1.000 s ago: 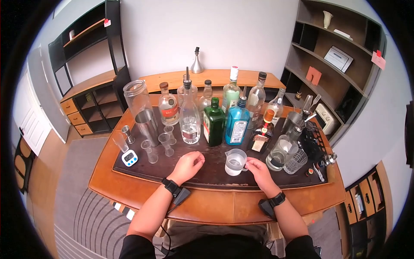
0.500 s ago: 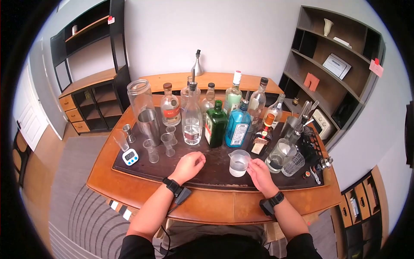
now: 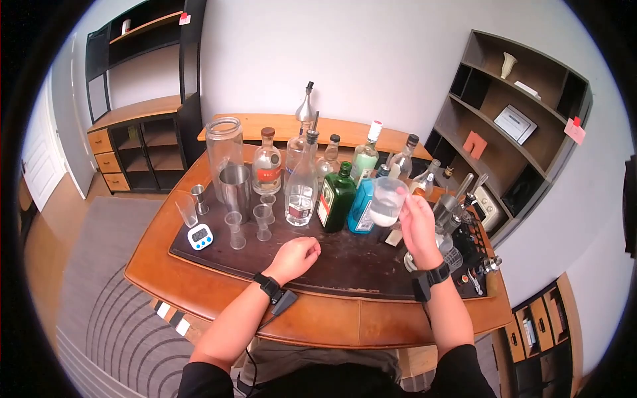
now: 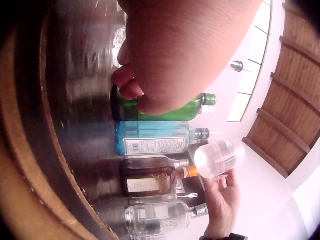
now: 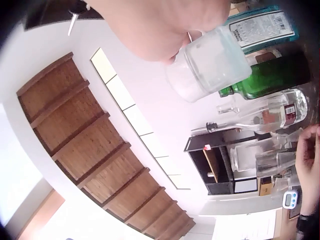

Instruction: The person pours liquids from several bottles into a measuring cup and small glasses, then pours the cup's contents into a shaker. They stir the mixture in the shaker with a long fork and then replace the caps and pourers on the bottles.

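Observation:
My right hand [image 3: 420, 229] grips the handle of a clear plastic measuring jug [image 3: 387, 199] and holds it up above the dark mat. A little clear liquid shows in its bottom. From the head view the jug overlaps the blue bottle [image 3: 361, 211] and the orange-capped dark bottle, whose label [image 3: 394, 237] peeks out below. My left hand [image 3: 294, 257] rests on the mat, fingers loosely curled around nothing. Beyond it stand a green bottle [image 3: 336, 202] and a clear bottle with a pourer [image 3: 300, 199]. The right wrist view has the jug [image 5: 212, 62] close up.
Left on the mat are a white timer [image 3: 200, 237], a metal shaker tin [image 3: 235, 189], a tall glass jar [image 3: 224, 136] and several small double-ended measuring cups [image 3: 263, 222]. More bottles line the back. Bar tools [image 3: 458, 199] and a black rack [image 3: 468, 235] occupy the right side.
My right hand has lifted the measuring jug from near the mat up in front of the blue bottle. My left hand has stayed in place on the mat.

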Action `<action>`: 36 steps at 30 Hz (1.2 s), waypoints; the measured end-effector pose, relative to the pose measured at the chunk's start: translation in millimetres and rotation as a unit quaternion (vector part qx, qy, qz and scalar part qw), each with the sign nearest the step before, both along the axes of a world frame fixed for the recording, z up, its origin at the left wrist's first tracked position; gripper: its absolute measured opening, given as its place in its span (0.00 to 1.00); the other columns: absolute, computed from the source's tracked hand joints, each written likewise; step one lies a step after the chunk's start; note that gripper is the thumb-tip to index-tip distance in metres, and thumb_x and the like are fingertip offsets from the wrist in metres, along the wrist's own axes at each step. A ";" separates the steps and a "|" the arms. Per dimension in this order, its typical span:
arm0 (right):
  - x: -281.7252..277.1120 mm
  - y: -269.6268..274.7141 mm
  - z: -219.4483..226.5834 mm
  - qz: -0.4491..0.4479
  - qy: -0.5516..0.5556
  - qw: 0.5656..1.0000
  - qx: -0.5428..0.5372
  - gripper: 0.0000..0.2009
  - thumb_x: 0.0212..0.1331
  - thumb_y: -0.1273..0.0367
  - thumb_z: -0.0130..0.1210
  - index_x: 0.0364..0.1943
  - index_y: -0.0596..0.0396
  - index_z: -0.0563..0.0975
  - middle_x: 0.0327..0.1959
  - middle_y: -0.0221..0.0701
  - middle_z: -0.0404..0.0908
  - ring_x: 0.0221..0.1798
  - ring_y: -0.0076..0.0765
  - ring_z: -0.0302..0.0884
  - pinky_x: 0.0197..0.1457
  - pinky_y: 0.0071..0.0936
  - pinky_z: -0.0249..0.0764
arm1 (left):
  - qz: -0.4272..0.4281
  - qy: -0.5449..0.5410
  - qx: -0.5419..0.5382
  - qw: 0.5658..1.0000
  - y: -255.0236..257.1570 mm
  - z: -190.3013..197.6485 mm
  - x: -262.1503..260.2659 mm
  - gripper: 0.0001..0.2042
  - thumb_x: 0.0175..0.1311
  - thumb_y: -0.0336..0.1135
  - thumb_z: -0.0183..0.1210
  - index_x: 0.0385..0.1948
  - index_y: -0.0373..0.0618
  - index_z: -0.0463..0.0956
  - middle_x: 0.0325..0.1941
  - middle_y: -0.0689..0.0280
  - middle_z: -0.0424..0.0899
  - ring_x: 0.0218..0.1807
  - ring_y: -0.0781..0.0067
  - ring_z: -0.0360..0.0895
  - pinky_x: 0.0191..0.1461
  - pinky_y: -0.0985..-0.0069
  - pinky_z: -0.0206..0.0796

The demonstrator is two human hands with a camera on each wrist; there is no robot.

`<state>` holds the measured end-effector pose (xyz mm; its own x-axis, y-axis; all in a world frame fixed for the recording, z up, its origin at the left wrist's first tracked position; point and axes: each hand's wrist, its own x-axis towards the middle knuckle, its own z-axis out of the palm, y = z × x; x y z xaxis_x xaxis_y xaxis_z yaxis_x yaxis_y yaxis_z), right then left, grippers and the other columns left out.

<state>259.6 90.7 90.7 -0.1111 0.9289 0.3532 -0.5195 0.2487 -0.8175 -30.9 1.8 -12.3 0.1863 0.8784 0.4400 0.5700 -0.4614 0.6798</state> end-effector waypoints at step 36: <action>-49.7 65.6 54.9 -0.165 -0.315 0.934 0.030 0.09 0.67 0.67 0.61 0.32 0.57 0.80 0.31 0.26 0.80 0.34 0.19 0.73 0.41 0.21 0.70 | 0.011 0.043 0.068 0.997 0.8 -2.4 -7.0 0.05 0.60 0.32 0.61 0.30 0.42 0.77 0.30 0.58 0.82 0.38 0.52 0.82 0.41 0.57 0.73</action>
